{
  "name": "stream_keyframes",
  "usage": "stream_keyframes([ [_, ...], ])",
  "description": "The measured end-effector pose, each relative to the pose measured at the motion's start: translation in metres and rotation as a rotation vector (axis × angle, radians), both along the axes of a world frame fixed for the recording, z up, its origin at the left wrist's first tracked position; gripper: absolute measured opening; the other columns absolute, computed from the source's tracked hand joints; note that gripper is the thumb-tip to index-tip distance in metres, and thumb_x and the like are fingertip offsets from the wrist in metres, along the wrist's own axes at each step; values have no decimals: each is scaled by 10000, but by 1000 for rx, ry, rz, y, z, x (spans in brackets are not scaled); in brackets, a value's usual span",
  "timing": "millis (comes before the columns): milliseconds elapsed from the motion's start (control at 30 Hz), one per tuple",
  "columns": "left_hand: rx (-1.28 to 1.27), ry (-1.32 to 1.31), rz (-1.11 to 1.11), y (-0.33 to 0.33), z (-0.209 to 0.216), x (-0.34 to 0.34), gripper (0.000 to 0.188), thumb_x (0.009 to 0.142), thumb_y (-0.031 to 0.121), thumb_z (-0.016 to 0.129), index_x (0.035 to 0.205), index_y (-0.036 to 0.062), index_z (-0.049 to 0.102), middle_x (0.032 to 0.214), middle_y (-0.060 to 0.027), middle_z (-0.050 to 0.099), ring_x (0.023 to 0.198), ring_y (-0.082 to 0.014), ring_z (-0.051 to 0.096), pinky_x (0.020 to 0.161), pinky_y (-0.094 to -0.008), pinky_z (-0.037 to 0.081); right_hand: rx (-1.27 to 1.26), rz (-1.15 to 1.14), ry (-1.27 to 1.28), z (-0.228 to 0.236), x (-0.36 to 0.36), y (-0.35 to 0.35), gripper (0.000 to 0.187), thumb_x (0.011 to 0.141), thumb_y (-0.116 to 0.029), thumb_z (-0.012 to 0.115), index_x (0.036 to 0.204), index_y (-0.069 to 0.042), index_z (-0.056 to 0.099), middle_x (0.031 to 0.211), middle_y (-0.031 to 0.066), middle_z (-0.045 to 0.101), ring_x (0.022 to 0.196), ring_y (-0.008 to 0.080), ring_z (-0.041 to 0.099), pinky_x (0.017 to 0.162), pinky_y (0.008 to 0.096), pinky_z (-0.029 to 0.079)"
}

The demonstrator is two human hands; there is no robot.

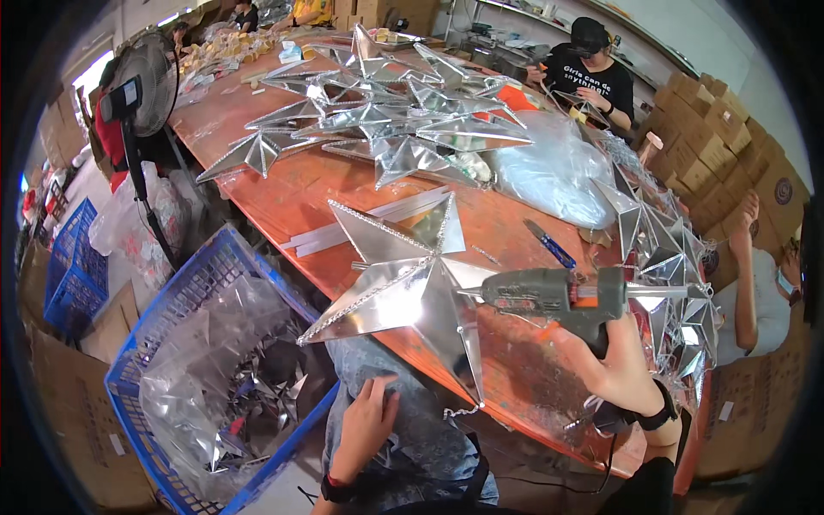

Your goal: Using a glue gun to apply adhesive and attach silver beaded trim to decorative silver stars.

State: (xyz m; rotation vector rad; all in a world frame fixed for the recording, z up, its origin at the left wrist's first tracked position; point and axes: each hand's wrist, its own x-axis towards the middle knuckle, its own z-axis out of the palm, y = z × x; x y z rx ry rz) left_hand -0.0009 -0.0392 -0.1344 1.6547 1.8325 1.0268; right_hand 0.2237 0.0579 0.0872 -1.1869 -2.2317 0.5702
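My right hand (622,373) grips a dark hot glue gun (532,293) by its handle. A pale glue stick (665,292) sticks out of its back end. The nozzle points left, over a large silver five-pointed star (378,296) lying at the table's near edge. Bead chain (365,223) runs along some ridges of the star, and a loose end trails off its lowest tip. Below the star, by my lap, my left hand (367,427) holds nothing visible; its fingers are loosely extended and apart.
Finished-looking silver stars (378,112) pile up on the red table (283,193), more at right (665,249). Near the star lie a blue-handled knife (549,243), white strips (360,219) and a plastic bag (558,167). A blue crate (142,343) stands left; co-workers sit around.
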Motion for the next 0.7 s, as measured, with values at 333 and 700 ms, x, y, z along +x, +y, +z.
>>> stream_keyframes([
  [333, 236, -390, -222, -11, 72, 19, 291, 822, -3, 564, 1110, 30, 582, 1099, -129, 571, 553, -112, 513, 536, -217, 422, 237, -427, -134, -19, 93, 24, 239, 792, -170, 697, 824, 36, 581, 640, -11, 458, 572, 54, 350, 479, 247, 274],
  [700, -205, -803, -268, -4, 94, 56, 229, 888, 84, 545, 1098, -4, 518, 961, -108, 633, 549, -62, 461, 531, -213, 398, 106, -525, -219, -69, 157, 65, 372, 867, -312, 613, 826, 57, 602, 603, 105, 573, 494, 134, 533, 463, 281, 403],
])
